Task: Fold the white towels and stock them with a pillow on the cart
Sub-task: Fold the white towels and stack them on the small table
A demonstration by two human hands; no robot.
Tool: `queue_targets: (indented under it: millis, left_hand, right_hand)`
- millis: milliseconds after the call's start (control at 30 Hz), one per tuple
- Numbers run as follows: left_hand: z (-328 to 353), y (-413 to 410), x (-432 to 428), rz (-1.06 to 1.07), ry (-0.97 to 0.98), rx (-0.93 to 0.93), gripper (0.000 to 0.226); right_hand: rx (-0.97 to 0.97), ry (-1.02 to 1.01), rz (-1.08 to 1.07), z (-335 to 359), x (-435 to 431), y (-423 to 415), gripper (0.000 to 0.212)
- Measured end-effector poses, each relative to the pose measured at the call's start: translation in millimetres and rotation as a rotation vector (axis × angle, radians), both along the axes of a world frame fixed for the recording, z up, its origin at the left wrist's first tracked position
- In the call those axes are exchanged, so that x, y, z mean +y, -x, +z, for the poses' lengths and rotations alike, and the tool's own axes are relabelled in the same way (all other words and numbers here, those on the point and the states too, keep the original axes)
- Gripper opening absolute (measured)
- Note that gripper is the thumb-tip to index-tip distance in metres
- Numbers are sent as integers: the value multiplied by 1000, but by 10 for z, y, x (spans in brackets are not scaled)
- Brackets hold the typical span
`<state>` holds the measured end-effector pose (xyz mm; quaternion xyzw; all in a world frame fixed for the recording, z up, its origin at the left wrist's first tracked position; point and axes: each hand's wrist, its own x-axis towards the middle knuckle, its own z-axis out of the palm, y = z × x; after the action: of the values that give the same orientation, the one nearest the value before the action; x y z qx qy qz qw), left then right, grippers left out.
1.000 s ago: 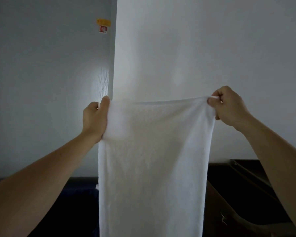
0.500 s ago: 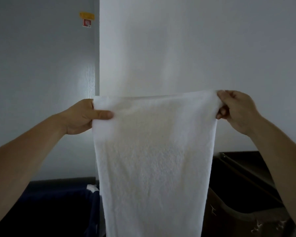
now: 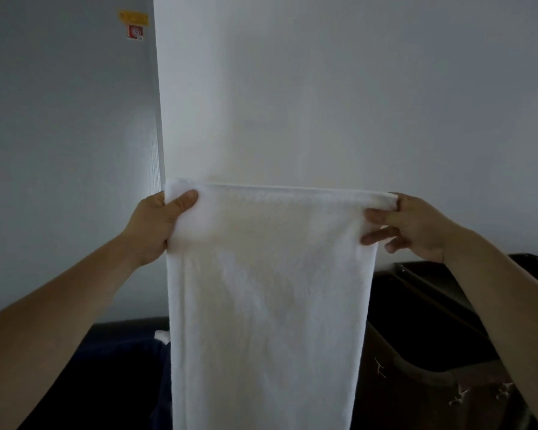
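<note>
A white towel [image 3: 267, 305] hangs straight down in front of me, stretched flat between both hands, and its lower end runs out of the frame. My left hand [image 3: 159, 225] grips the upper left corner with the thumb laid over the front. My right hand [image 3: 410, 225] pinches the upper right corner, with some fingers spread against the towel's edge. No pillow is in view.
A white wall corner [image 3: 159, 119] rises right behind the towel. A dark cart or bin [image 3: 448, 342] stands low on the right, and a dark blue bag [image 3: 121, 367] with a bit of white cloth sits low on the left.
The towel's top edge has been pulled taut and level. My left thumb has shifted up onto the corner, and my right fingers have spread along the edge.
</note>
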<state>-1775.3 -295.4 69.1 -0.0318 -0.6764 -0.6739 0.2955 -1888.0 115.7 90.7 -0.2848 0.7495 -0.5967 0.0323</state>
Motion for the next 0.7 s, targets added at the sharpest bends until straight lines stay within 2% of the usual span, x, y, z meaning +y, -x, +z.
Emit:
queue_targets:
  millis: [33,100,167,233,300,400,533,700]
  left_hand:
    - [55,-6,16,41,29,25,18]
    - [210,-11,36,122,78,97,13]
    - [403,-6,57,219,116,202,16]
    - [570,1,92,271,115,299,20]
    - [609,12,83,271,117,231,22]
    - [486,-18,13,190,200,2,25]
    - [532,-91,21,224,130,76,17]
    - [447,-261,-60,285,368,-38,28]
  right_hand:
    - [-37,10,19,11,-1,-17,27]
    - [-26,23,11,109,-25,-74,32]
    - [108,171,-108,260,-90,-107,37]
    - [287,376,-259,352,-223,-128,27]
    - [315,407,-335,296,-348,-139,21]
    - [264,279,-318,117,-374,-141,18]
    - [344,329,-366,156,-347,-130,14]
    - [406,303,-380,157,-302,-215,16]
